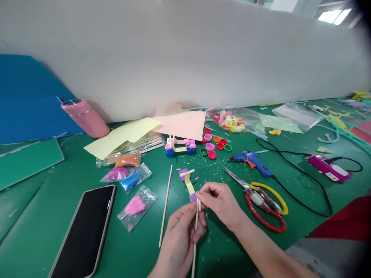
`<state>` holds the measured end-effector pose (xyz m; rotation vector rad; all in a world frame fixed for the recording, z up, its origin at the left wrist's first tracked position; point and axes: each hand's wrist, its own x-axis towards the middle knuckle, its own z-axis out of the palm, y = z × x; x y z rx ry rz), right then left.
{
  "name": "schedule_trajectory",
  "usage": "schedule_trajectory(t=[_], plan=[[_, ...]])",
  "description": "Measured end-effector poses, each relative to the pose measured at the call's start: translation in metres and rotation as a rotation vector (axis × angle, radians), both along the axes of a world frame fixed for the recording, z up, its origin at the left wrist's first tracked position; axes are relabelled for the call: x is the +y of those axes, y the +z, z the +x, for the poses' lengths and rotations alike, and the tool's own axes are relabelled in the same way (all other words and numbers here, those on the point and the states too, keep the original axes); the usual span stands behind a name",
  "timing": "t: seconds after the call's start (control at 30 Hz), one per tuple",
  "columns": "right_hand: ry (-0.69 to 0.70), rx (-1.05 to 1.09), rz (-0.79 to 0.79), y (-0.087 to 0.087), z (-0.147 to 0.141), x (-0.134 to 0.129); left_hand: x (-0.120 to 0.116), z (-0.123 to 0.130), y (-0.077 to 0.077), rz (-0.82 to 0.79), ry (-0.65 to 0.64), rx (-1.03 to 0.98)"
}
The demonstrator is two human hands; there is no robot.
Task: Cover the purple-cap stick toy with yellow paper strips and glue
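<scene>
My left hand [182,235] is closed round a long thin wooden stick [194,253], which runs down toward the bottom edge. My right hand [218,202] pinches a short piece of stick [199,205] against the long one's upper end. Just beyond my fingertips lies a small frame [189,185] of pale strip with purple clay lumps at its ends and a short stick across the far one. Another loose wooden stick [166,208] rests left of my hands. Farther back stands a small model car [180,147] of sticks with pink and blue clay wheels.
Open scissors [255,197] and a blue glue gun [252,160], its cord trailing right, lie at the right. Bottle caps [212,154] sit behind. Bagged clay [136,205], a phone [84,231] and a pink bottle [87,117] occupy the left. A white panel [185,58] closes off the back.
</scene>
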<state>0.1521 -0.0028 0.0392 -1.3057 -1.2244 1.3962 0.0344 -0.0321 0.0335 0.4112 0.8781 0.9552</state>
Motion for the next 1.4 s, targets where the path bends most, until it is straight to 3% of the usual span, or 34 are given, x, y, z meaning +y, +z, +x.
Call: schedule_trajectory(t=[0.4, 0.97, 1.4], plan=[[-0.044, 0.008, 0.02, 0.0002, -0.0008, 0.0033, 0.0007, -0.0003, -0.0019, -0.075, 0.007, -0.006], [0.021, 0.034, 0.06, 0.0, 0.0061, 0.0005, -0.0003, -0.0004, -0.0014, 0.065, 0.088, 0.142], [0.012, -0.014, 0.093, -0.0006, 0.0053, -0.0004, -0.0007, 0.0005, -0.0067, 0.084, 0.061, 0.152]])
